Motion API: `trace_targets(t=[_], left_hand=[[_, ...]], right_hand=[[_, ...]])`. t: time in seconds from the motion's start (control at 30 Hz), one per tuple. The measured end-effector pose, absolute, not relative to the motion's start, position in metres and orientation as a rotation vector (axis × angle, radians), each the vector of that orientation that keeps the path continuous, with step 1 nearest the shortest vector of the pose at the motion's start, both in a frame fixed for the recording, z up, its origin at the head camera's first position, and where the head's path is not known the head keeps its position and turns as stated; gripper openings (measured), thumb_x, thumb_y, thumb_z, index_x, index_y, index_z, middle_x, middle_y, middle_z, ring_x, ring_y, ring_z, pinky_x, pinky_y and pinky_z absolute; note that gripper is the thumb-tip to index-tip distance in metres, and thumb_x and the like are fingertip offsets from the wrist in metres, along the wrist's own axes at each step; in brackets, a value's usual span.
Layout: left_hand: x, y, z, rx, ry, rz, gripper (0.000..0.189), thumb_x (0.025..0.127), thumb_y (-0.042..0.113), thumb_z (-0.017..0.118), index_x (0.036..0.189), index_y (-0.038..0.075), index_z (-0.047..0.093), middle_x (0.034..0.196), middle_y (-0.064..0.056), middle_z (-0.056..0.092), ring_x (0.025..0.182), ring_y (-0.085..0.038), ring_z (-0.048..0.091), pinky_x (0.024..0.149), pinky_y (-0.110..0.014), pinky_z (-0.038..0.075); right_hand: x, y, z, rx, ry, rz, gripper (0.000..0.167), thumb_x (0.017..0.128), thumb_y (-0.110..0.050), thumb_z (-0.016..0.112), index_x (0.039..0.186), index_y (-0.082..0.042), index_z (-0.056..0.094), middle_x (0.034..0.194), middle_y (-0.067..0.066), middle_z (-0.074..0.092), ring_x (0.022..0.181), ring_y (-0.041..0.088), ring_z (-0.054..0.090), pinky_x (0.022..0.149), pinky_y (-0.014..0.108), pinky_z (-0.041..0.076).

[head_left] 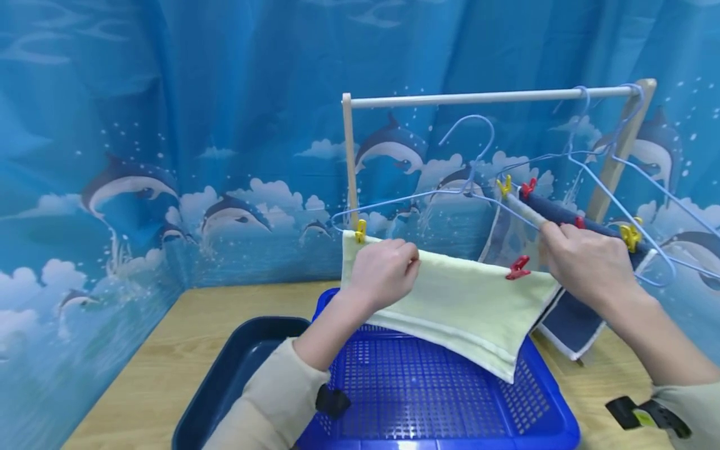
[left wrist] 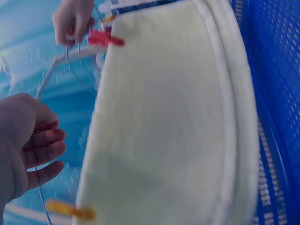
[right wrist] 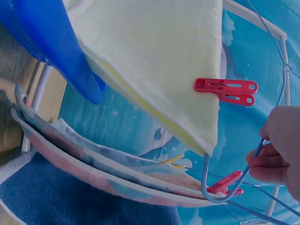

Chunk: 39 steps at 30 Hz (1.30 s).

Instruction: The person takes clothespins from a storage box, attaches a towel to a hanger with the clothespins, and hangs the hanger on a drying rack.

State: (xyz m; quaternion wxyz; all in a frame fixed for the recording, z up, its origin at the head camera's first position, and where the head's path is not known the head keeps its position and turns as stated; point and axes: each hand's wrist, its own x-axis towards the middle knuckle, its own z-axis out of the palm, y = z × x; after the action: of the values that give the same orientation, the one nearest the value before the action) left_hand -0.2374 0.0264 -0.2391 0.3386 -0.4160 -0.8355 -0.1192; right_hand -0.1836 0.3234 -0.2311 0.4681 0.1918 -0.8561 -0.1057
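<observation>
A pale yellow towel (head_left: pixel 467 300) hangs along a light blue wire hanger (head_left: pixel 405 199), over the basket. A yellow clothespin (head_left: pixel 360 231) clips its left end, and a red clothespin (right wrist: pixel 225 89) clips it toward the right. My right hand (head_left: pixel 590 262) grips the hanger's right end, the wire passing between curled fingers in the right wrist view. Close in front of the towel's top edge is my left hand (head_left: pixel 388 269). Its fingers (left wrist: pixel 47 152) are loosely bent and hold nothing in the left wrist view. The hanger's hook is off the rod.
The blue basket (head_left: pixel 562 412) stands below, beside a dark tray (head_left: pixel 197 400). Behind is a rack with a white rod (head_left: pixel 478 98). Other wire hangers (head_left: pixel 599 175) hang at its right end, with a dark blue cloth (head_left: pixel 576 322) and several red and yellow clothespins.
</observation>
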Motion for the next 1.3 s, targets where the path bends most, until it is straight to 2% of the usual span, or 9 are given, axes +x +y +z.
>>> trace_targets(t=[0.2, 0.33, 0.47, 0.6, 0.8, 0.9, 1.03, 1.2, 1.3], left_hand=[[-0.251, -0.001, -0.249, -0.939, -2.198, -0.389, 0.008, 0.085, 0.013, 0.061, 0.078, 0.013, 0.066, 0.061, 0.006, 0.055, 0.049, -0.007, 0.044, 0.044, -0.017, 0.034], [-0.261, -0.018, -0.255, -0.841, -2.200, -0.433, 0.007, 0.083, 0.013, 0.063, 0.078, 0.012, 0.066, 0.064, 0.004, 0.059, 0.051, -0.008, 0.048, 0.045, -0.018, 0.037], [-0.270, -0.031, -0.260, -0.749, -2.172, -0.450, 0.006, 0.082, 0.013, 0.065, 0.077, 0.011, 0.067, 0.066, 0.002, 0.062, 0.054, -0.011, 0.054, 0.047, -0.022, 0.042], [-0.279, -0.037, -0.263, -0.692, -2.143, -0.463, 0.005, 0.082, 0.010, 0.065, 0.077, 0.008, 0.067, 0.067, -0.002, 0.063, 0.056, -0.016, 0.056, 0.048, -0.027, 0.045], [-0.290, -0.036, -0.263, -0.675, -2.203, -0.396, 0.008, 0.085, 0.011, 0.064, 0.079, 0.006, 0.066, 0.068, -0.004, 0.060, 0.059, -0.019, 0.056, 0.050, -0.029, 0.046], [-0.294, -0.030, -0.262, -0.691, -2.243, -0.310, 0.011, 0.088, 0.014, 0.061, 0.084, 0.005, 0.067, 0.071, -0.005, 0.060, 0.062, -0.019, 0.056, 0.051, -0.029, 0.046], [-0.298, -0.021, -0.259, -0.690, -2.308, -0.203, 0.013, 0.089, 0.015, 0.059, 0.091, 0.006, 0.068, 0.079, -0.007, 0.062, 0.068, -0.020, 0.057, 0.054, -0.029, 0.048], [-0.300, -0.013, -0.256, -0.659, -2.392, -0.088, 0.015, 0.088, 0.019, 0.060, 0.095, 0.008, 0.066, 0.084, -0.010, 0.060, 0.072, -0.023, 0.056, 0.054, -0.033, 0.049], [-0.301, -0.011, -0.255, -0.623, -2.431, -0.040, 0.017, 0.090, 0.022, 0.057, 0.097, 0.008, 0.065, 0.085, -0.011, 0.058, 0.074, -0.023, 0.055, 0.053, -0.034, 0.048]], right_hand=[[-0.176, 0.329, -0.225, 0.432, -2.097, -0.265, 0.011, 0.084, -0.005, 0.043, 0.077, 0.001, 0.049, 0.047, 0.001, 0.030, 0.035, 0.012, 0.021, 0.031, 0.027, 0.018], [-0.171, 0.334, -0.221, 0.392, -2.109, -0.273, 0.010, 0.083, -0.001, 0.043, 0.072, -0.001, 0.044, 0.046, -0.001, 0.026, 0.034, 0.012, 0.020, 0.032, 0.027, 0.017], [-0.165, 0.339, -0.217, 0.343, -2.119, -0.307, 0.011, 0.078, 0.004, 0.049, 0.070, 0.001, 0.042, 0.046, 0.001, 0.026, 0.034, 0.014, 0.021, 0.032, 0.027, 0.020], [-0.160, 0.342, -0.213, 0.263, -2.162, -0.324, 0.008, 0.077, 0.005, 0.055, 0.076, 0.006, 0.047, 0.045, 0.004, 0.031, 0.033, 0.016, 0.025, 0.032, 0.028, 0.024], [-0.153, 0.346, -0.209, 0.154, -2.210, -0.334, 0.010, 0.080, 0.006, 0.056, 0.080, 0.009, 0.047, 0.046, 0.004, 0.030, 0.034, 0.017, 0.026, 0.034, 0.029, 0.026], [-0.148, 0.349, -0.207, 0.120, -2.212, -0.339, 0.007, 0.082, 0.006, 0.053, 0.081, 0.009, 0.046, 0.046, 0.003, 0.030, 0.034, 0.016, 0.025, 0.034, 0.029, 0.025], [-0.144, 0.355, -0.204, 0.115, -2.195, -0.316, 0.007, 0.084, 0.005, 0.046, 0.078, 0.007, 0.046, 0.046, 0.002, 0.029, 0.034, 0.015, 0.025, 0.034, 0.027, 0.023], [-0.143, 0.359, -0.200, 0.100, -2.201, -0.308, 0.010, 0.084, 0.006, 0.049, 0.076, 0.009, 0.045, 0.046, 0.004, 0.029, 0.034, 0.016, 0.026, 0.034, 0.028, 0.024], [-0.142, 0.360, -0.197, 0.062, -2.222, -0.304, 0.015, 0.084, 0.007, 0.045, 0.069, 0.005, 0.041, 0.046, 0.004, 0.029, 0.034, 0.017, 0.027, 0.034, 0.030, 0.024]])
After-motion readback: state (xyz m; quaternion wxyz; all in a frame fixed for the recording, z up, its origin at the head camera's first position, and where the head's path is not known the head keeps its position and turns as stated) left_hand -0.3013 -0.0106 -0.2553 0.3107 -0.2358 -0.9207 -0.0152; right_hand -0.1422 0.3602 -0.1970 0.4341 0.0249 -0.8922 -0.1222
